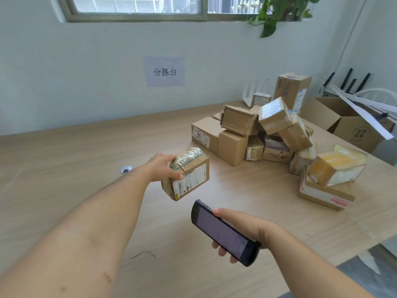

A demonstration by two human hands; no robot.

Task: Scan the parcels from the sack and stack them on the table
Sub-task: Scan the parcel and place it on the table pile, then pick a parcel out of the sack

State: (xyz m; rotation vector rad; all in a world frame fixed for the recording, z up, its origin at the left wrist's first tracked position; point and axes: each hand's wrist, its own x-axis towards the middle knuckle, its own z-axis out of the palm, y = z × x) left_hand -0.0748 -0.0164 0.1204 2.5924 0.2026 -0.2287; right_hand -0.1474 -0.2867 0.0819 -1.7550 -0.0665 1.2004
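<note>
Left hand (164, 168): fingers curled round a taped parcel (190, 175), above the table (86, 158).
Right hand (242, 227): wrapped round a dark scanner (223, 232).
Open carton (356, 134): holds white strips (365, 110).

Soft daylight from the window (137, 5); wide-angle bending at edges.

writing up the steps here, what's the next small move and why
Probably aim the scanner in the right hand at the label on the parcel and scan it. The left hand grips that parcel apart from the pile, its label turned toward the scanner, which is held close by.
</note>
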